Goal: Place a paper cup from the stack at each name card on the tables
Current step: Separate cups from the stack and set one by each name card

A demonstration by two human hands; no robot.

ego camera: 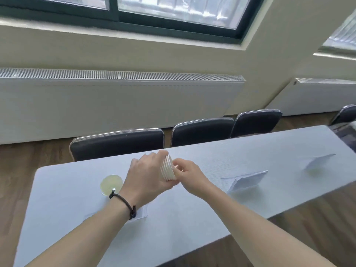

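Observation:
My left hand [147, 173] grips a stack of white paper cups [168, 167], held sideways above the table with the rims pointing right. The fingers of my right hand [189, 175] pinch the rim of the outermost cup of that stack. One paper cup [111, 184] stands upright on the pale table [192, 214], left of my left wrist. A clear name card [142, 212] lies partly hidden under my left forearm. A second name card [247, 181] stands to the right of my hands, and a third name card [318, 160] stands further right.
Three dark chairs [117, 142] line the far side of the table, with a fourth at the right edge [345, 114]. White radiators [115, 101] run along the wall below the windows. Wooden floor shows around the table.

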